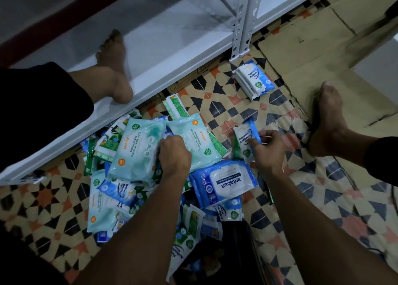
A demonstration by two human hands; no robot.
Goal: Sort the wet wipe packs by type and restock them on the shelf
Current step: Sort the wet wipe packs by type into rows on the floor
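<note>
The person is sitting on the patterned floor mat (226, 104) beside the white metal shelf (163, 54), with a mixed heap of wet wipe packs lying between the legs.

The left hand (175, 154) is reaching into the heap, fingers curled down between two pale green Guardian fragrance-free packs (134, 150); whether it is actually clamping a pack cannot be told, since the fingertips are hidden. The right hand (269, 150) is pinching a small white-and-blue antibacterial pack (245, 137) at its near end, lifting it off the heap's right edge.

A sorted stack of the same small white-and-blue packs (254, 80) is lying well apart, near the foot of the shelf upright (242, 24). A large blue Antabax pack (225, 182) is resting on the heap just below both hands. The shelf board is holding no packs in view; one bare foot (114, 69) is resting on it.

Handling judgement: these are soft, film-wrapped pouches, light when small, likely heavier and floppy when large. The glossy film is probably slippery, so pinching a crimped end seam suits the small packs, while the big ones are better gripped across the middle or supported from beneath. Nothing appears fragile.
</note>
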